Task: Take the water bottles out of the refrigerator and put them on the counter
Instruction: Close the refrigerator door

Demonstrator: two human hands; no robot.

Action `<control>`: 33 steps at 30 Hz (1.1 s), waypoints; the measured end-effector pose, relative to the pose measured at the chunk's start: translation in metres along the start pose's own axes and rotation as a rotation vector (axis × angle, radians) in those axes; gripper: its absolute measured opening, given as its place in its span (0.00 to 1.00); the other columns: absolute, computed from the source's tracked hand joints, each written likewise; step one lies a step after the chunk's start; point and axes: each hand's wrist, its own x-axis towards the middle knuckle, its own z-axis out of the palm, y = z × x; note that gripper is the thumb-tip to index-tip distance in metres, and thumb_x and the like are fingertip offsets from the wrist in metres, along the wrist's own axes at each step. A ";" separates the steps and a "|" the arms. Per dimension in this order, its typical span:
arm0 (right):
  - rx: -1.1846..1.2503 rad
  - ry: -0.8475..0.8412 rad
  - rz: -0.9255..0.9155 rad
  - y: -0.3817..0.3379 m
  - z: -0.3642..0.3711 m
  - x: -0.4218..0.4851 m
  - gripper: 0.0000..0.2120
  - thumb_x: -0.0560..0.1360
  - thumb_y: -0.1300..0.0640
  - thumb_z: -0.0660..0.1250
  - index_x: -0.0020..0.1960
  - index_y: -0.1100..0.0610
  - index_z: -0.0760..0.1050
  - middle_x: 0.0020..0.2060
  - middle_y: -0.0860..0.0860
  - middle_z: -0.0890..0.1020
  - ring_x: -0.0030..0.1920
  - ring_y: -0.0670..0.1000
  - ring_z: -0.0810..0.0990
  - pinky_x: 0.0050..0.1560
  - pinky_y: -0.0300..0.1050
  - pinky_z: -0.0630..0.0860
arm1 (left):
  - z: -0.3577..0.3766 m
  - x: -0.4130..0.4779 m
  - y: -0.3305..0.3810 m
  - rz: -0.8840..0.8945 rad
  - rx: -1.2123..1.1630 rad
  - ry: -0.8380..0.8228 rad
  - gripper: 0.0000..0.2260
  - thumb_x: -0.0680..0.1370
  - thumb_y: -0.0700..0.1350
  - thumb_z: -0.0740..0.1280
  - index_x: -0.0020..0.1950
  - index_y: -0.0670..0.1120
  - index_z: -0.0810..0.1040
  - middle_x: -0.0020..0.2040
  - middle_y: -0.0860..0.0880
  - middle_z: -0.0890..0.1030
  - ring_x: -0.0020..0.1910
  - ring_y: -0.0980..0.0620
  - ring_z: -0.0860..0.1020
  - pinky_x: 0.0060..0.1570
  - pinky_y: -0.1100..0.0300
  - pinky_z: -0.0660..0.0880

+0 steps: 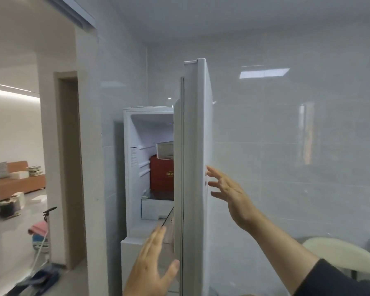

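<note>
The white refrigerator [135, 167] stands against the tiled wall with its door [195, 146] swung open, seen edge-on in the middle of the view. My right hand [229, 189] is beside the door's outer face with fingers spread, fingertips at or near its edge. My left hand [152, 263] is raised with straight fingers in front of the door's inner side. Inside I see a red box [161, 174] with a pale carton [165, 150] on top and a white drawer [156, 208] below. No water bottle is visible.
A doorway [69, 167] on the left leads to a room with an orange sofa [19, 180]. A pink and blue item and a small scooter [43, 229] stand on the floor near the doorway. A pale round seat [342, 253] sits at the lower right by the tiled wall.
</note>
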 end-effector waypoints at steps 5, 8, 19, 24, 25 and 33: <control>-0.198 -0.096 -0.106 -0.003 0.038 0.047 0.21 0.79 0.40 0.53 0.72 0.33 0.59 0.77 0.38 0.60 0.77 0.40 0.56 0.78 0.48 0.54 | 0.004 -0.013 -0.028 -0.019 0.026 -0.120 0.38 0.70 0.66 0.58 0.65 0.79 0.30 0.74 0.72 0.40 0.71 0.76 0.43 0.70 0.69 0.51; -0.415 -0.156 -0.170 0.004 0.063 0.075 0.23 0.80 0.43 0.51 0.75 0.35 0.54 0.79 0.40 0.54 0.78 0.37 0.49 0.75 0.36 0.49 | -0.006 -0.014 -0.043 -0.055 0.038 -0.147 0.37 0.69 0.68 0.54 0.71 0.70 0.34 0.74 0.68 0.36 0.73 0.71 0.42 0.73 0.63 0.54; -0.860 -0.209 -0.253 0.048 0.157 0.156 0.29 0.83 0.43 0.52 0.80 0.41 0.44 0.80 0.41 0.41 0.79 0.46 0.38 0.76 0.46 0.41 | -0.045 0.036 -0.140 -0.245 -0.026 -0.106 0.35 0.79 0.60 0.58 0.77 0.63 0.37 0.80 0.56 0.37 0.79 0.54 0.44 0.72 0.53 0.54; -1.027 -0.191 -0.255 0.060 0.184 0.191 0.30 0.82 0.43 0.51 0.80 0.44 0.43 0.80 0.45 0.42 0.80 0.52 0.39 0.78 0.51 0.43 | -0.060 0.071 -0.186 -0.257 -0.013 -0.070 0.35 0.79 0.60 0.59 0.78 0.61 0.40 0.78 0.51 0.46 0.77 0.48 0.55 0.69 0.55 0.60; -1.047 -0.188 -0.251 0.064 0.186 0.198 0.30 0.82 0.43 0.52 0.80 0.44 0.44 0.81 0.46 0.42 0.80 0.53 0.40 0.78 0.52 0.44 | -0.062 0.079 -0.195 -0.255 -0.003 -0.058 0.35 0.79 0.60 0.59 0.78 0.61 0.41 0.77 0.51 0.49 0.75 0.48 0.57 0.68 0.56 0.61; -1.254 -0.187 -0.352 0.111 0.187 0.247 0.32 0.78 0.39 0.46 0.80 0.47 0.49 0.81 0.50 0.48 0.79 0.60 0.47 0.76 0.62 0.46 | -0.066 0.120 -0.251 -0.270 0.072 -0.010 0.34 0.79 0.59 0.60 0.78 0.62 0.42 0.74 0.51 0.54 0.71 0.50 0.63 0.61 0.58 0.65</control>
